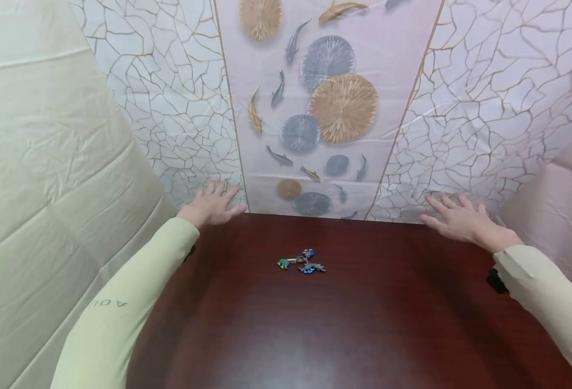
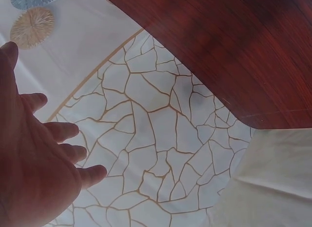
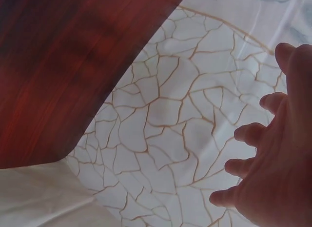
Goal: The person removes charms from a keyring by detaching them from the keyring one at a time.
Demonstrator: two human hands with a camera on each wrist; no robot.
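A small keychain [image 1: 310,267] with blue, green and grey figures and a metal clasp lies on the dark red table [image 1: 296,319], between the two hands and apart from both. My left hand [image 1: 213,204] is held out over the table's far left corner, fingers spread and nothing in it. On the far right, my right hand [image 1: 458,217] is spread the same way, also holding nothing. In the left wrist view the left hand [image 2: 39,154] shows its palm side and separated fingers. The right wrist view has the right hand [image 3: 273,149] with its fingers apart.
A patterned cloth [image 1: 276,178] with crackle lines, fish and round leaves hangs behind the table's far edge. Plain beige cloth [image 1: 57,178] rises on the left, and similar cloth [image 1: 549,200] stands on the right.
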